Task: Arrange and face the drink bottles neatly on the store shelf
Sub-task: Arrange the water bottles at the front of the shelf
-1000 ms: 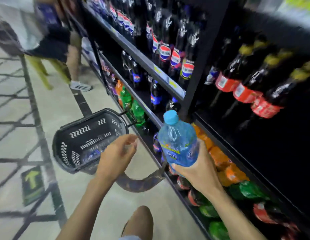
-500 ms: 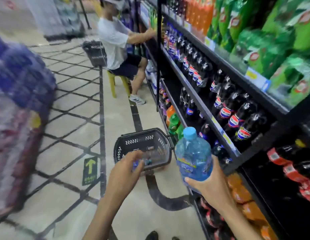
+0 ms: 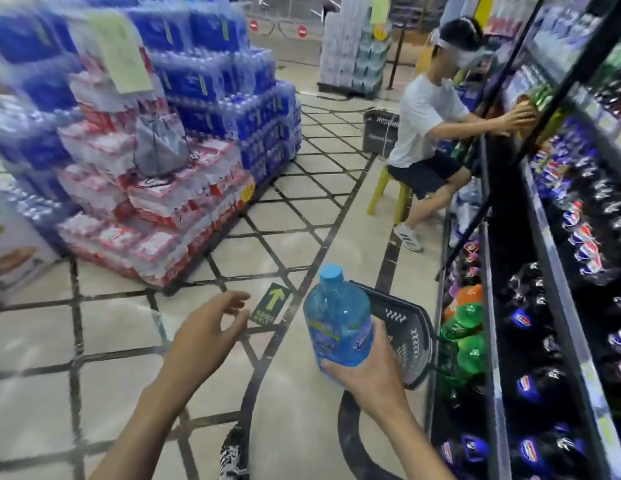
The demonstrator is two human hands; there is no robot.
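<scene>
My right hand (image 3: pixel 362 370) grips a large blue water bottle (image 3: pixel 337 323) with a light blue cap from below, holding it upright over the aisle floor. My left hand (image 3: pixel 208 327) hovers to the bottle's left with relaxed, spread fingers and holds nothing. The store shelf (image 3: pixel 548 289) runs along the right side, stocked with dark cola bottles (image 3: pixel 586 244) and, low down, green and orange soda bottles (image 3: pixel 470 341).
A black shopping basket (image 3: pixel 406 337) stands on the floor behind the bottle, beside the shelf. A person (image 3: pixel 430 133) sits on a yellow stool ahead, reaching into the shelf. Stacked packs of bottled water (image 3: pixel 184 133) fill the left side. A green arrow sticker (image 3: pixel 271 303) marks the floor.
My view has swung left and up, away from the shelf toward the aisle. The bottle stays in my right hand, now further from the shelf; my left hand has opened out.
</scene>
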